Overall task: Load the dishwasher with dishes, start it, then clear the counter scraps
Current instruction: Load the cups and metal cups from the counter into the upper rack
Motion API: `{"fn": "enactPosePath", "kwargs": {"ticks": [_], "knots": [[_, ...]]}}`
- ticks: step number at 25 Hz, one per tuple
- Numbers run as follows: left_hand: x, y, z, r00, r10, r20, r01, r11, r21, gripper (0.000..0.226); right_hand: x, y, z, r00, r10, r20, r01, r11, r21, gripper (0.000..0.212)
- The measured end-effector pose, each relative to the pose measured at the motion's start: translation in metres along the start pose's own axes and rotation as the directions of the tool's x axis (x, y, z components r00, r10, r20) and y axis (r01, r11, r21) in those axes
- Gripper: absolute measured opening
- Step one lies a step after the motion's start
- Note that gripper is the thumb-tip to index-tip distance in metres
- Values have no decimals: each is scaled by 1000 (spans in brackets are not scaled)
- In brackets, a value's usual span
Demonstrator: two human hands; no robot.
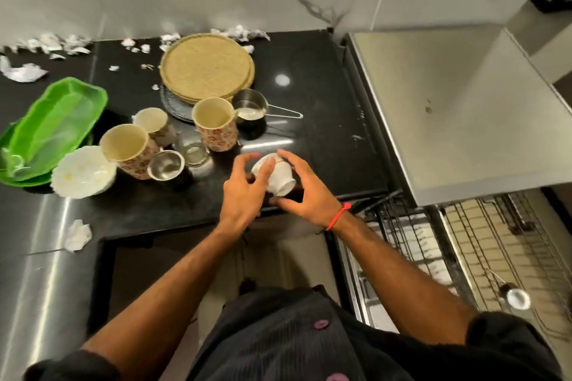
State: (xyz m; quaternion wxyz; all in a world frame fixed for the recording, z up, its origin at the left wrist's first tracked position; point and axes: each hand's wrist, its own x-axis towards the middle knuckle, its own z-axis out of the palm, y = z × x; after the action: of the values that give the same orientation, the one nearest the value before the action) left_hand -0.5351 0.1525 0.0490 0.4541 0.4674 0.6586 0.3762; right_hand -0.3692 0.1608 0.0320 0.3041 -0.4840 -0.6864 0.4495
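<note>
A small white cup (278,181) lies tilted between my two hands above the black counter (325,145) near its front edge. My left hand (244,192) touches its left side with spread fingers, and my right hand (305,192) curls around its right side. Behind them stand three floral mugs (216,125), a steel cup (165,168), a glass (195,155), a steel measuring pot (250,108) and a white bowl (82,172). The dishwasher (464,120) stands open at the right, its wire rack (495,250) pulled out, with a small strainer (518,298) in it.
Tan round plates (205,66) are stacked on a grey tray at the back. Green trays (52,130) lie at the left. Crumpled paper scraps (23,73) litter the counter's back edge, and one wad (77,235) sits near the front left.
</note>
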Motion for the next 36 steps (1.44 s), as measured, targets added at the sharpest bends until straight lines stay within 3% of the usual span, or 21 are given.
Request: {"fn": "enactPosePath", "kwargs": {"ticks": [4, 7, 10, 13, 16, 19, 22, 26, 32, 36], "knots": [[-13, 28, 82, 925, -173, 339, 196, 980, -37, 43, -61, 22, -44, 969, 2, -248, -10, 1000, -29, 85], [-32, 33, 163, 823, -251, 509, 219, 968, 123, 56, -130, 60, -89, 926, 91, -365, -94, 996, 8, 83], [-60, 28, 255, 730, -315, 606, 149, 940, 308, 65, -203, 106, -137, 875, 193, -443, -206, 978, 20, 83], [-84, 16, 339, 603, -411, 683, 165, 902, 398, 76, -264, 156, -174, 812, 254, -526, -320, 947, -37, 78], [-114, 0, 414, 479, -502, 720, 249, 865, 437, 60, -320, 217, -198, 672, 362, -646, -486, 874, -15, 77], [-128, -15, 469, 497, -527, 690, 256, 848, 464, 35, -351, 273, -207, 526, 557, -643, -599, 779, 185, 74], [-126, -38, 495, 547, -531, 647, 130, 818, 561, 33, -360, 318, -208, 437, 665, -605, -683, 684, 258, 72], [-120, -63, 513, 541, -590, 599, 44, 731, 681, 36, -365, 371, -205, 304, 783, -543, -778, 533, 332, 73], [-119, -73, 534, 484, -587, 649, -93, 702, 706, 36, -361, 401, -191, 325, 740, -589, -839, 513, 181, 64], [-123, -76, 547, 481, -586, 652, -114, 696, 709, 37, -372, 400, -183, 438, 668, -602, -823, 567, 30, 64]]}}
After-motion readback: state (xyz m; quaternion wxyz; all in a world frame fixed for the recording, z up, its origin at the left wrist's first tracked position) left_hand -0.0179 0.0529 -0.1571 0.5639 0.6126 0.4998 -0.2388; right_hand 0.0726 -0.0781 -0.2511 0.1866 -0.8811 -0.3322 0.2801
